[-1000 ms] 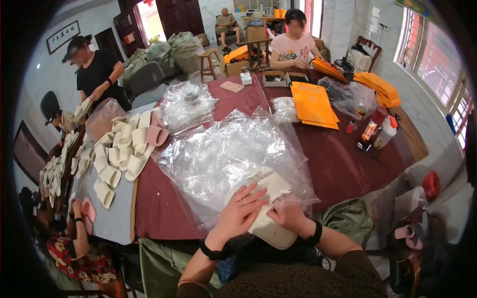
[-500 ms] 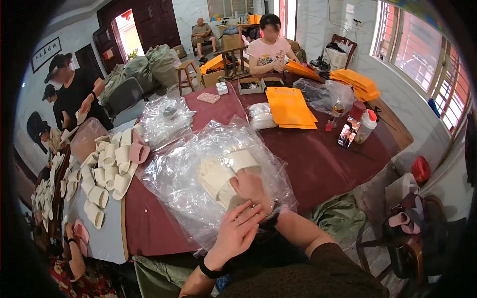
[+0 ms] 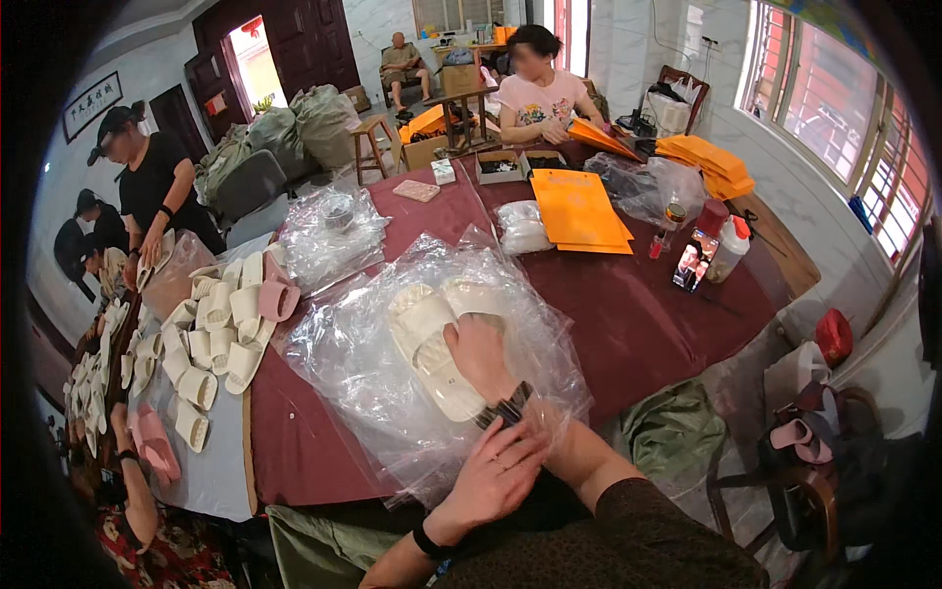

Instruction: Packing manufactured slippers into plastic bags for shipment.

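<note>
The pair of cream foam slippers (image 3: pixel 432 329) lies inside the crinkled clear plastic bag (image 3: pixel 392 393) on the maroon-covered desk (image 3: pixel 648 324), just in front of the person. The right hand (image 3: pixel 478 355) is pushed into the bag with its palm and fingers pressed flat on the nearer slipper, grasping nothing that can be made out; half a second ago it sat a little lower on the slippers, so it has slid further in. The left hand (image 3: pixel 496 471) rests open and spread on the near mouth of the bag, just behind the slippers; a second ago both hands were together at a slipper at the bag's near edge, and since then the left has dropped back while the slippers went deeper inside. Beyond the bag lie a stack of orange flat envelopes (image 3: pixel 579 208) and a small heap of folded clear bags (image 3: pixel 523 228); to the slippers' left stand rows of cream slippers (image 3: pixel 211 334) on a grey sheet.
</note>
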Motion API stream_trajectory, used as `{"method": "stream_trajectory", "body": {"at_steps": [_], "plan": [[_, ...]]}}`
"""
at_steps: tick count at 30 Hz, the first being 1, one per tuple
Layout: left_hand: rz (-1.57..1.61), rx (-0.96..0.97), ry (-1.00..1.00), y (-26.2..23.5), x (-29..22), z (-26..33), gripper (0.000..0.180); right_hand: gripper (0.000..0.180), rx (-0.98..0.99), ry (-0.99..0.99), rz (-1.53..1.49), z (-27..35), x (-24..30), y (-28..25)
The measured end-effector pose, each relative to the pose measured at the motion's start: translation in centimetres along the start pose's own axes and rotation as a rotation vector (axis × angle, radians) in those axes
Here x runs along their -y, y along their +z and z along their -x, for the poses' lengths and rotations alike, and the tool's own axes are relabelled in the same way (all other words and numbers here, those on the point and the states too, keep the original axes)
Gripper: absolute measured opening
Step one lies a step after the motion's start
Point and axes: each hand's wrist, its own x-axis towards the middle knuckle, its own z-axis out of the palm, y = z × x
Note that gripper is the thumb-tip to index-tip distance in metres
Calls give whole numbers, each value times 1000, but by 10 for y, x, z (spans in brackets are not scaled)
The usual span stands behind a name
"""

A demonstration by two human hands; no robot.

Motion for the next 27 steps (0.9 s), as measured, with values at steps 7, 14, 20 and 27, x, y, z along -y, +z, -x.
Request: {"method": "stream_trajectory", "body": {"at_steps": [7, 14, 20, 27], "plan": [[73, -98, -100, -30, 14, 4, 37, 32, 107, 17, 80, -1, -24, 26], [-101, -503, -727, -26, 80, 51, 68, 53, 211, -502, -16, 97, -11, -25], [-84, -282, -994, -21, 97, 53, 87, 40, 1089, -556, -414, 128, -9, -133], [-78, -325, -1091, -15, 110, 58, 97, 32, 158, -112, -295, 74, -12, -142]]}}
